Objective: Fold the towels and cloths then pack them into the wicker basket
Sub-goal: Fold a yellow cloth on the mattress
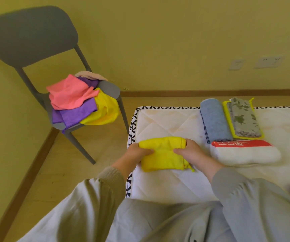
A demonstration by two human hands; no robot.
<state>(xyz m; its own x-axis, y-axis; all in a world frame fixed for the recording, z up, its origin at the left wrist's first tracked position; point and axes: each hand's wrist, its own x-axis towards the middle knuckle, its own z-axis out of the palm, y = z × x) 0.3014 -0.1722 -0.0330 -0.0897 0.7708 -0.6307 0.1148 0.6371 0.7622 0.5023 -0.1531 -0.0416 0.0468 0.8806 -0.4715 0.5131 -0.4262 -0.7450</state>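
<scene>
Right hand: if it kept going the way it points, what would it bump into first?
Probably the left hand, gripping the far end of the yellow cloth that the right hand points across.

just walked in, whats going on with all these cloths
A person is folding a yellow cloth on the mattress, with the left hand and right hand gripping its two ends. Three folded pieces lie to the right: a blue towel, a leaf-print cloth and a white towel with a red band. A pile of unfolded cloths sits on the grey chair. No basket is in view.
</scene>
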